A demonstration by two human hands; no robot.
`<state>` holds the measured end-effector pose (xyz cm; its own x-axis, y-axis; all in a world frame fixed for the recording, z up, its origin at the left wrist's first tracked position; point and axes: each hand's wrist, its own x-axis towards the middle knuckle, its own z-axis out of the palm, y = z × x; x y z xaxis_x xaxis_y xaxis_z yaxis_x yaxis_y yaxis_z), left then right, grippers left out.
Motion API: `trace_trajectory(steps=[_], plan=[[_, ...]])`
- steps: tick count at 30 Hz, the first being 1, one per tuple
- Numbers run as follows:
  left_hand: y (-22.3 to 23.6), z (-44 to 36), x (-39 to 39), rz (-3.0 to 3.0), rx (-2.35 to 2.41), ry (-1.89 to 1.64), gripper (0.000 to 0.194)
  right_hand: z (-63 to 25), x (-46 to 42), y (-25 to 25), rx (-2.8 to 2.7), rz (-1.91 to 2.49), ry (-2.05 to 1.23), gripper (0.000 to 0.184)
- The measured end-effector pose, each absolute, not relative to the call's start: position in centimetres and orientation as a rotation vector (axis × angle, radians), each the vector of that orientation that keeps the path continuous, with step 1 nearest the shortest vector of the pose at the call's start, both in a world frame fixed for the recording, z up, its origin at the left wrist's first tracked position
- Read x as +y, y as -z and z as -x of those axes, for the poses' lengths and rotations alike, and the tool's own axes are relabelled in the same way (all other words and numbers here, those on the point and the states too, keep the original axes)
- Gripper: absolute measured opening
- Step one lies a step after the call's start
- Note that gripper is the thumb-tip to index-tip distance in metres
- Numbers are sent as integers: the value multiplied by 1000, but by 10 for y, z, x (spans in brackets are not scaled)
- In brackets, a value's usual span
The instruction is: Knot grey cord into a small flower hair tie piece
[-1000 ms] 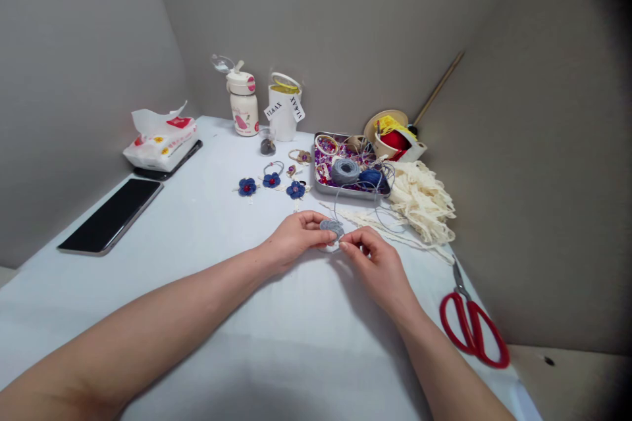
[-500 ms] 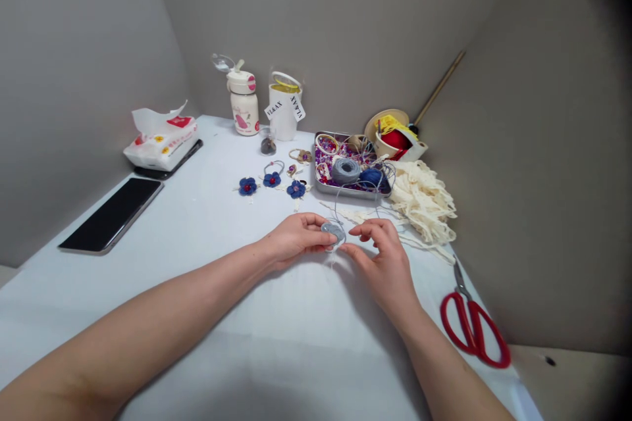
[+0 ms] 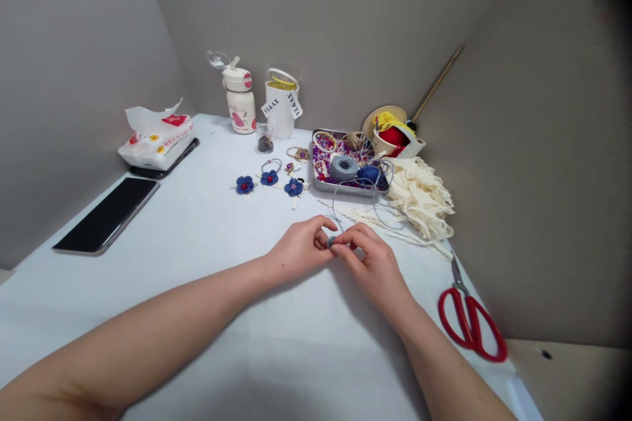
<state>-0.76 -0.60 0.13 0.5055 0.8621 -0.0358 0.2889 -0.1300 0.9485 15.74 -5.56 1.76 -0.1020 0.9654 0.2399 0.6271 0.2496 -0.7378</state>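
Between my two hands is a small grey-blue yarn piece [image 3: 331, 243], mostly covered by fingers. My left hand [image 3: 303, 242] pinches it from the left, with the index finger arched above. My right hand [image 3: 374, 262] closes thumb and fingertips on its right side. A grey strand [image 3: 335, 202] runs up from the hands toward the grey yarn ball [image 3: 343, 168] in a metal tin [image 3: 345, 189]. Beyond my left hand lie several blue flower pieces [image 3: 293, 187] with beads at their centres.
Red-handled scissors [image 3: 471, 325] lie at the right edge. Cream lace [image 3: 422, 197] is heaped beside the tin. At the left are a phone [image 3: 106, 216] and a tissue pack [image 3: 157, 141]. A bottle [image 3: 240, 108] and a white canister [image 3: 281, 112] stand at the back.
My right hand has moved left and closed at the yarn piece. The piece has turned, so its round face no longer shows. My left index finger has lifted. The view has shifted slightly.
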Motion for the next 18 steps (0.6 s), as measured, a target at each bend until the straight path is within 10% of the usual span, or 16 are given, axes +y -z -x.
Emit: trace_trajectory(steps=[18], plan=[[-10, 5, -9, -1842, 880, -428, 18, -156, -55, -19, -1502, 1489, -1015, 17]])
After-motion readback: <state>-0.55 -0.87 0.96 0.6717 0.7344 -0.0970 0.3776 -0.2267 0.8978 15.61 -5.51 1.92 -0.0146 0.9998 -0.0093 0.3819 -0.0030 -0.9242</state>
